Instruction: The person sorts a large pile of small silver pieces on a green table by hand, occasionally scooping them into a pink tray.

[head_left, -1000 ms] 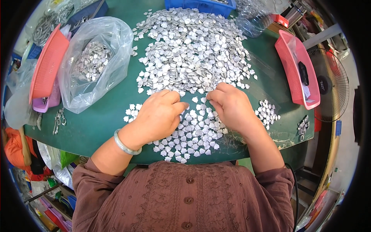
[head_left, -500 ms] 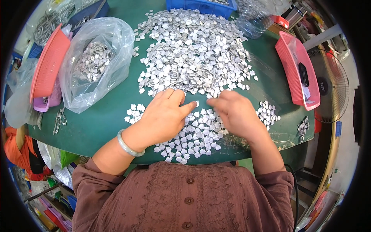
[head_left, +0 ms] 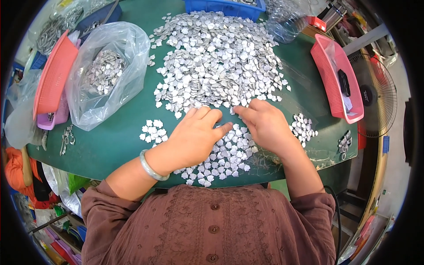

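Note:
A large heap of small silvery leaf-shaped metal pieces spreads over the green table. Closer to me lies a smaller, flatter batch of the same pieces. Between them is my left hand, a pale bangle on its wrist. Its fingers bend toward the heap's near edge, with thumb and index finger apart and nothing seen between them. My right hand reaches in from the other side. Its index fingertip and what seems to be its thumb meet at one metal piece; the other fingers are curled.
Small groups of pieces lie left and right. At left stand a clear plastic bag with more pieces and a pink basket. Another pink basket and a fan are at right; a blue tray is behind.
My right hand has shifted slightly left and up, its fingertips now at a piece by the heap's edge. My left thumb and index finger have moved a little right.

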The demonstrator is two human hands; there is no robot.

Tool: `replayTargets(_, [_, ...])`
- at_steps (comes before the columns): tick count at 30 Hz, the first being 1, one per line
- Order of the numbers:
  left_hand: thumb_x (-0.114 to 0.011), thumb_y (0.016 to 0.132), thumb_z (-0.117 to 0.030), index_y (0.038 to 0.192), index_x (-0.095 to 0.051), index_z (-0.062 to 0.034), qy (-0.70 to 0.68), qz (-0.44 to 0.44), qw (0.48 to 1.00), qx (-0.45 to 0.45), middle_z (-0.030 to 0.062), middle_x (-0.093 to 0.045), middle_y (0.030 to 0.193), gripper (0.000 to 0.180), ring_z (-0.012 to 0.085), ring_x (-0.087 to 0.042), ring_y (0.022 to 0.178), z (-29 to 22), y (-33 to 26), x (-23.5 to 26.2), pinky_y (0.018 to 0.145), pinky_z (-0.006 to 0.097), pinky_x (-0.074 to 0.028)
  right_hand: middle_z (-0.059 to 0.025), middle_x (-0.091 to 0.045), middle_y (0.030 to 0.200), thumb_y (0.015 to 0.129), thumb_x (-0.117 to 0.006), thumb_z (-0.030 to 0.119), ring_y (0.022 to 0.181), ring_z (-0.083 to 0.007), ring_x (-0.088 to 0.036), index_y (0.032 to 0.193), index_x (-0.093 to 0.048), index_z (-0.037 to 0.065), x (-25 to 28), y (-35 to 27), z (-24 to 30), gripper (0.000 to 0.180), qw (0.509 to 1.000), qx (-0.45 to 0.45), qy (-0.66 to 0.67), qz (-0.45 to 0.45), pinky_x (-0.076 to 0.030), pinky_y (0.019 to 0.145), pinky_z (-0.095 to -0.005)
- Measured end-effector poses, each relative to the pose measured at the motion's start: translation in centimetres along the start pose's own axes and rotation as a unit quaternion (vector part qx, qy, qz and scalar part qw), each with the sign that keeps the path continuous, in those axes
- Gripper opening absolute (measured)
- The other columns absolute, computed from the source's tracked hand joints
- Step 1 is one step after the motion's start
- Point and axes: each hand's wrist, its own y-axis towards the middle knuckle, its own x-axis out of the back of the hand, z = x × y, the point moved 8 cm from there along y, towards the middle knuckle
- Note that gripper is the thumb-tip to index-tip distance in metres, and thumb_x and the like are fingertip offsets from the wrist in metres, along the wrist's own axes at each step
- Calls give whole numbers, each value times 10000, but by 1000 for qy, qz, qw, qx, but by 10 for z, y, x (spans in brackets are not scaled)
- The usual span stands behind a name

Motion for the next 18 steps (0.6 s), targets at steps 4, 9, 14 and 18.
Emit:
replayTargets(4, [-608,727,19,1088,-713,-107,-21,22,1000,2,94,-572,1039,397,271,-525,965,0,-2,-1,876,377,-425,-72,-554,794,752,-639,43,796,-274,-599,961,-721,88,-4,-2,1,229,999,17,-30,27,-499,701,-391])
replayTargets(9, [-604,718,24,1063,-722,-113,-48,51,998,2,95,-576,1028,389,274,-525,968,2,-4,-1,878,377,-424,-75,-560,805,776,-671,81,807,-284,-598,893,-695,76,-1,3,3,120,1000,8,10,2,-499,707,-396])
replayTargets(14, [-601,697,41,1017,-723,-93,-79,13,997,1,86,-575,975,368,273,-526,917,3,-4,3,829,372,-441,-80,-573,823,781,-707,120,826,-296,-600,833,-663,59,-10,12,-2,91,1000,-24,17,4,-496,713,-399])
replayTargets(18, [-599,699,51,1008,-720,-77,-77,-23,997,-5,86,-571,956,355,274,-526,893,8,-5,7,809,369,-448,-80,-575,815,773,-713,114,829,-297,-601,820,-653,57,-13,12,-4,95,998,-37,50,-1,-493,715,-397])
